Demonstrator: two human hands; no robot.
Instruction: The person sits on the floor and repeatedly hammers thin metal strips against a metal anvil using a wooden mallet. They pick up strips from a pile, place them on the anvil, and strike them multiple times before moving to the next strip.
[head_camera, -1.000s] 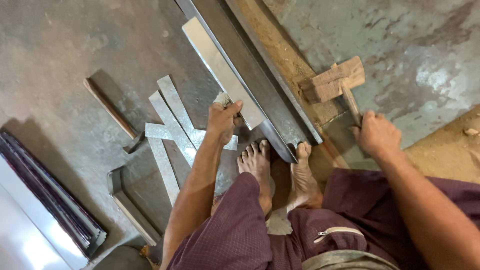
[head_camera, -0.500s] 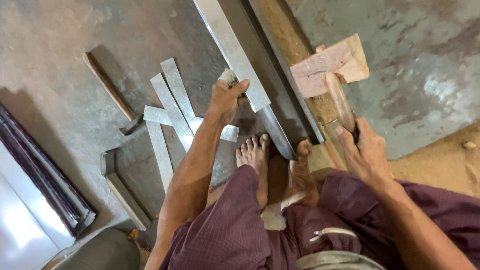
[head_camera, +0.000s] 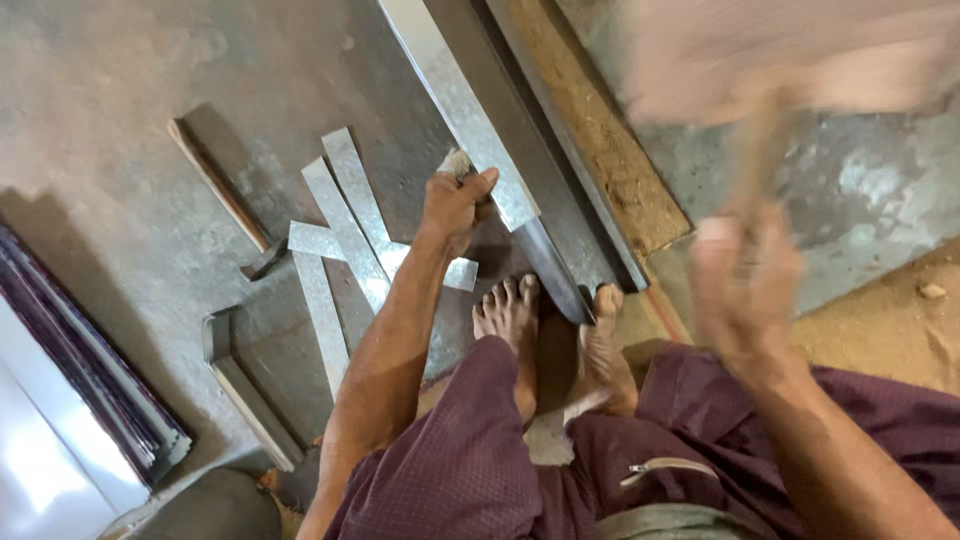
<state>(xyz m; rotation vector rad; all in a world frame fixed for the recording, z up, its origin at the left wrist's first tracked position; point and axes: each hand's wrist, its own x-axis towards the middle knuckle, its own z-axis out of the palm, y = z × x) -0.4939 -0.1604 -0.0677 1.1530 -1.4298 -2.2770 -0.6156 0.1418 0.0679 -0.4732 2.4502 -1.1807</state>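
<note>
Grey concrete floor (head_camera: 150, 80), sawdust patch (head_camera: 890, 320)

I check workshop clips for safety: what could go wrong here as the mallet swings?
The left hand pins the bright metal strip on the steel bar, close to where the blurred wooden mallet in the right hand may land, so fingers could be struck. The bare feet touch the bar's end, exposed to sharp edges.

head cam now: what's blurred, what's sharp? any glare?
Head view: right hand and the wooden mallet it grips are smeared by motion blur, the mallet head just a pale streak. Left hand on the metal strip is sharp, as are the loose strips and bare feet. Glare only on the white panel at bottom left; the lighting is otherwise soft.
</note>
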